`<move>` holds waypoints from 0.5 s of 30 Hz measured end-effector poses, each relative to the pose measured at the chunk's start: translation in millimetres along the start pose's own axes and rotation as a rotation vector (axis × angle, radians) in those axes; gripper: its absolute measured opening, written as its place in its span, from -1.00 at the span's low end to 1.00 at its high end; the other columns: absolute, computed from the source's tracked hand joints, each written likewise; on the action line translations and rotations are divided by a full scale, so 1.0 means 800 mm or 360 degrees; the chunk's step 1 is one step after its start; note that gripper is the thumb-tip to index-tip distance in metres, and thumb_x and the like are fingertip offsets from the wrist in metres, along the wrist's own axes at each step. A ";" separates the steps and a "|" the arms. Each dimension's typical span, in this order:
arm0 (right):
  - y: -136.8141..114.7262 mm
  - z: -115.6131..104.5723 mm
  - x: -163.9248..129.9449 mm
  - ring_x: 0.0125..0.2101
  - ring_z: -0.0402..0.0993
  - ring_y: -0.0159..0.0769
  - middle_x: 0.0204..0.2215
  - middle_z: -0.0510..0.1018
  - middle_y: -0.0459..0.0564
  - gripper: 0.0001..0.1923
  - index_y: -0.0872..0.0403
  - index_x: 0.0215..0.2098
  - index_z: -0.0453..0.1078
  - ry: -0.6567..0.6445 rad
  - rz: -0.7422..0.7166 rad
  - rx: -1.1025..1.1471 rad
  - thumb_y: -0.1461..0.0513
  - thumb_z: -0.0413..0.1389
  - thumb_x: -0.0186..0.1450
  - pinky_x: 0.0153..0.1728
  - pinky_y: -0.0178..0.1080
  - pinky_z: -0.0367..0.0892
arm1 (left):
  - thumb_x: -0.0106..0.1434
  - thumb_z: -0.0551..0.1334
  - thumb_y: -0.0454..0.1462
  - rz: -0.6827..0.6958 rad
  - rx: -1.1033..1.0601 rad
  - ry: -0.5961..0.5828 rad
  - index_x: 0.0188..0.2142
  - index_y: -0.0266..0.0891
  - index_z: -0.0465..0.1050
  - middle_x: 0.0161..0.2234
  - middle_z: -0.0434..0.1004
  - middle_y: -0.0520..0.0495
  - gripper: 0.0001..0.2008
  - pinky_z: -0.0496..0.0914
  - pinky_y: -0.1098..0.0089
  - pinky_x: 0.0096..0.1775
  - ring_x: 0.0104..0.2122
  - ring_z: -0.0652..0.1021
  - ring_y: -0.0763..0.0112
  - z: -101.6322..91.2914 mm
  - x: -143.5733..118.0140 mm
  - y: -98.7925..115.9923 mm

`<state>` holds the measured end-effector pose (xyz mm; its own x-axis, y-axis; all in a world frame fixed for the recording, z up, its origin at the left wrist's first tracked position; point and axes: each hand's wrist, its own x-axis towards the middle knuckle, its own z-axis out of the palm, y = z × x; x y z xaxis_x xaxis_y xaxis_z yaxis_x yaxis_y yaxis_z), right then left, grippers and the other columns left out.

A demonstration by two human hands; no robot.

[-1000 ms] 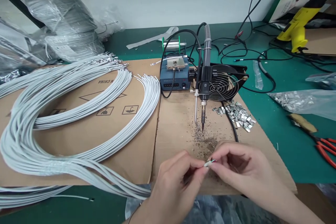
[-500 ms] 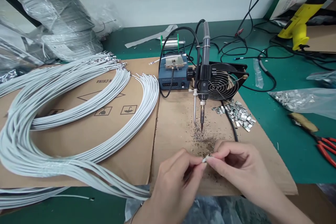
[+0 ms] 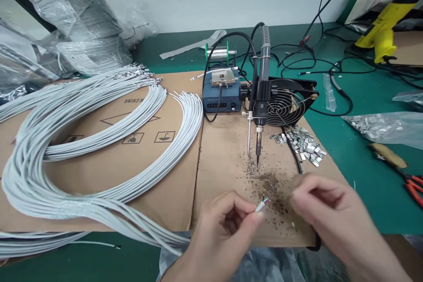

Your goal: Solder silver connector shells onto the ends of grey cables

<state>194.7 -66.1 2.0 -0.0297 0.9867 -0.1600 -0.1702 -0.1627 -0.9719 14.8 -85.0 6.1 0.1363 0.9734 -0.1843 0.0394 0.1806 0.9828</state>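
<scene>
The grey cable end (image 3: 261, 205) sticks out from the left hand (image 3: 224, 229), pinched between thumb and forefinger, with short coloured wire tips showing at its stripped end. It is held low over the front part of the cardboard sheet (image 3: 224, 150), just above a scatter of dark solder crumbs (image 3: 264, 180). The right hand (image 3: 327, 211) is just beside it to the right, apart from the cable, fingers loosely curled and grasping nothing that can be seen; it is blurred.

Behind the crumbs, a soldering iron (image 3: 261, 97) stands clamped upright, tip pointing down close to the cardboard. Behind it are a black fan (image 3: 291, 105) and a blue soldering station (image 3: 221, 97), with a solder spool (image 3: 220, 54) further back. A heap of small metal terminals (image 3: 304, 143) lies right of the iron. Large loops of grey cables (image 3: 99, 110) cover the cardboard on the left. Red-handled pliers (image 3: 413, 185) lie on the green counter (image 3: 363, 163) at the far right.
</scene>
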 end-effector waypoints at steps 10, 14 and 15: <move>-0.001 0.037 -0.008 -0.63 0.13 -0.42 -0.68 0.28 -0.17 -0.92 0.06 -0.54 0.41 -0.0179 0.0092 -0.0437 0.24 0.18 0.10 -0.63 -0.36 0.05 | 0.16 0.17 -0.39 0.0522 0.0560 -0.0034 -0.50 -0.30 0.41 -0.61 0.32 0.04 -0.88 0.17 0.56 -0.58 -0.61 0.33 0.57 -0.007 0.002 -0.008; -0.006 0.039 -0.009 -0.63 0.12 -0.44 -0.69 0.29 -0.17 -0.83 0.08 -0.62 0.34 -0.0159 0.0106 -0.0343 0.25 0.19 0.09 -0.63 -0.36 0.02 | 0.16 0.17 -0.38 0.0496 0.0546 -0.0051 -0.51 -0.30 0.40 -0.62 0.30 0.05 -0.87 0.17 0.56 -0.58 -0.62 0.31 0.58 -0.005 0.002 -0.009; -0.005 0.041 -0.010 -0.63 0.12 -0.44 -0.69 0.30 -0.17 -0.81 0.09 -0.64 0.32 -0.0139 0.0097 -0.0306 0.24 0.19 0.09 -0.63 -0.36 0.02 | 0.16 0.17 -0.38 0.0471 0.0513 -0.0038 -0.51 -0.30 0.39 -0.62 0.29 0.06 -0.87 0.17 0.57 -0.58 -0.62 0.31 0.58 -0.004 0.002 -0.009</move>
<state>163.1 -73.4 12.7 -0.1208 0.9698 -0.2119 0.0252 -0.2104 -0.9773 11.7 -84.6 -1.5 0.2109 0.9723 0.1006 0.3016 -0.1626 0.9395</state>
